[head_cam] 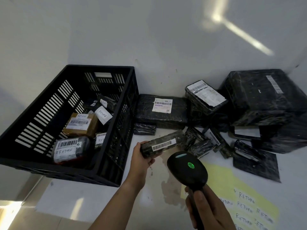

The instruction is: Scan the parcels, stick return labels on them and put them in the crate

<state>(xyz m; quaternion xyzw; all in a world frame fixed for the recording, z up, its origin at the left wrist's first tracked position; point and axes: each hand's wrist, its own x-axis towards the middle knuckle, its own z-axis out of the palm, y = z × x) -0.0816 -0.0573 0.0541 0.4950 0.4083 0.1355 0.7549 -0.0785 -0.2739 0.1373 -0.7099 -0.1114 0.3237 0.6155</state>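
**Now: slim parcel held up to the scanner**

Left of frame, the black crate [66, 173] on the desk [99, 196] holds parcels marked RETURN [71, 150]. At centre, the left hand [141, 157] has its fingers clamped round a slim black parcel [162, 144], barcode up, beside the crate. Lower centre, the right hand [207, 211] grips the scanner [187, 168], whose green light is on. More black parcels [259, 100] pile at right, and a yellow sheet of RETURN labels [249, 201] lies lower right.

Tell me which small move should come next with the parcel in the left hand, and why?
Probably lower the scanner and reach for a RETURN label on the yellow sheet. The scanner, in the right hand, shows a green light, perhaps a finished read; the parcel in the left hand shows no RETURN label.
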